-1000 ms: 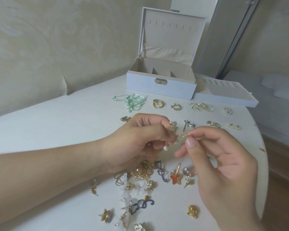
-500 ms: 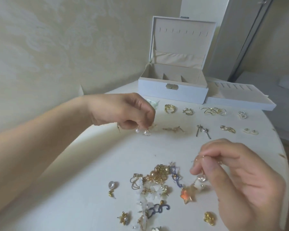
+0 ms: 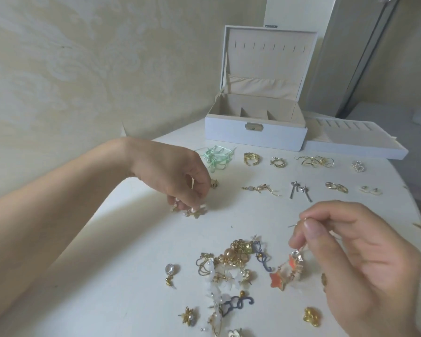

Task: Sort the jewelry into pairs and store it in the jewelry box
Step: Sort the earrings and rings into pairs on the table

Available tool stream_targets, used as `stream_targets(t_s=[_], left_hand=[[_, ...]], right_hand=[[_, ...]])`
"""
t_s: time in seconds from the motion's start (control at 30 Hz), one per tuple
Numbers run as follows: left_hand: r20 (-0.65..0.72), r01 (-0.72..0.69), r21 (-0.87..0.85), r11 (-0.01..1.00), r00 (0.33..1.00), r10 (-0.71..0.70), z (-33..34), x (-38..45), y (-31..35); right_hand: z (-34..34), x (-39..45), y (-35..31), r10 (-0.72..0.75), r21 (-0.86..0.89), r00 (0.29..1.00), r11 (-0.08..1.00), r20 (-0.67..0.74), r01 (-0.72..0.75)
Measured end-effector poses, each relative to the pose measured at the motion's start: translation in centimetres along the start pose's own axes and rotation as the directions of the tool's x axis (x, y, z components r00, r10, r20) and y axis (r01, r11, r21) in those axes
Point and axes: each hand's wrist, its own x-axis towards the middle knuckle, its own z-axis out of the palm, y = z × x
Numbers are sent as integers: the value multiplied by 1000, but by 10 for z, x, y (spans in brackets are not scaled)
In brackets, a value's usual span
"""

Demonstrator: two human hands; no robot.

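Note:
My left hand (image 3: 173,176) reaches down to the white table (image 3: 122,251) and pinches a pearl-and-flower earring (image 3: 192,210) against its surface. My right hand (image 3: 355,254) pinches a thin earring hook at its fingertips, with an orange star earring (image 3: 286,271) dangling below. A tangled pile of unsorted jewelry (image 3: 236,261) lies between my hands. The white jewelry box (image 3: 255,135) stands open at the back of the table, its compartments empty as far as I see. Sorted pairs lie in rows in front of it, among them green earrings (image 3: 216,158) and gold rings (image 3: 252,158).
The box's removable tray (image 3: 355,144) sits to the right of the box. The round table's edge curves along the right side. A wall stands close behind and left. Loose pieces lie near the front edge, including a gold earring (image 3: 311,317).
My hands came apart. The left moved away to the left and lowered its pearl earring onto the table. The right dropped toward the pile and now has the orange star earring hanging from it.

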Motion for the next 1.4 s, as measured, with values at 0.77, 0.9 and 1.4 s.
stream_targets(t_s=[0.77, 0.9, 1.4], left_hand=[[-160, -388, -757, 525, 890, 428, 79, 16, 71], [-160, -348, -808, 475, 906, 392, 79, 17, 74], [-328, -448, -764, 464, 889, 320, 66, 16, 70]], right_hand=[[-14, 38, -23, 353, 497, 935, 805, 39, -325], [-21, 35, -18, 407, 594, 912, 725, 39, -349], [-12, 11, 9, 339, 480, 934, 804, 113, -350]])
